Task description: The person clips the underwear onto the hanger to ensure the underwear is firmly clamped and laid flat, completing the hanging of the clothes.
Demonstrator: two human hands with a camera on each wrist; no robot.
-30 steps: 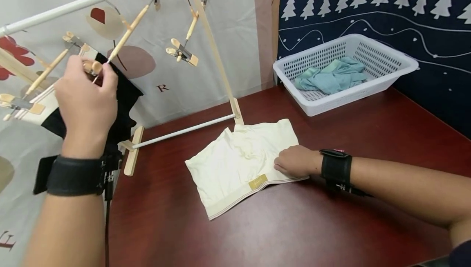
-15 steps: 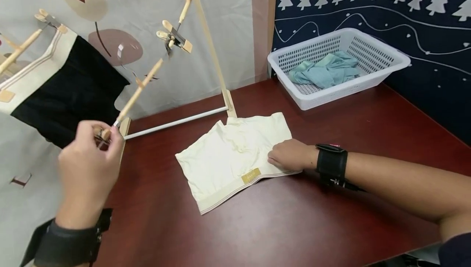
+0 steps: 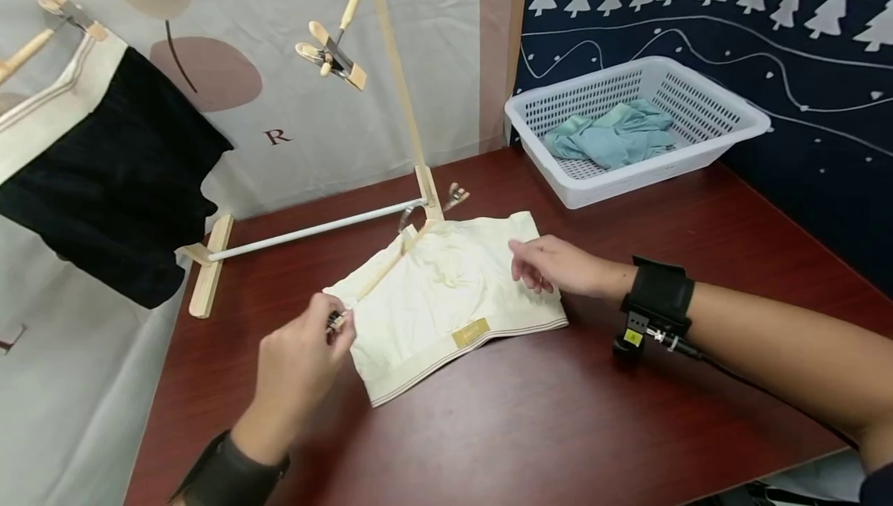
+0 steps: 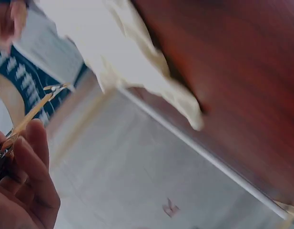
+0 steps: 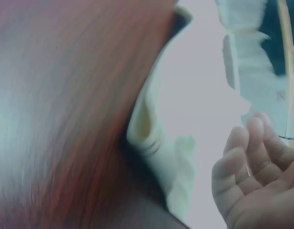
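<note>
**Clip hanger laid over the cream garment, right hand lifted beside it**

At lower centre-left of the head view, the left hand [image 3: 300,370] pinches the near end of a wooden clip hanger [image 3: 380,273]; its bar runs up and to the right across the left edge of the cream garment [image 3: 446,304]. The garment lies flat at the middle of the frame on the dark red table [image 3: 628,428]. The right hand [image 3: 551,264] hovers at the garment's upper right corner, fingers loosely curved and gripping nothing; whether the fingertips touch the cloth cannot be told.

Bare tabletop runs broadly along the bottom of the frame and to the right of the garment, up to the table's near edge at lower right. The garment's top edge lies just beside the foot of the drying rack [image 3: 314,227], whose white bottom rail crosses centre-left.

Counted: one cream garment on the table, one black garment [image 3: 118,180] hanging at upper left, one white basket [image 3: 732,122] at upper right holding one teal cloth [image 3: 607,138], one hanger in hand, and one more clip hanger [image 3: 335,56] hanging at top centre.
</note>
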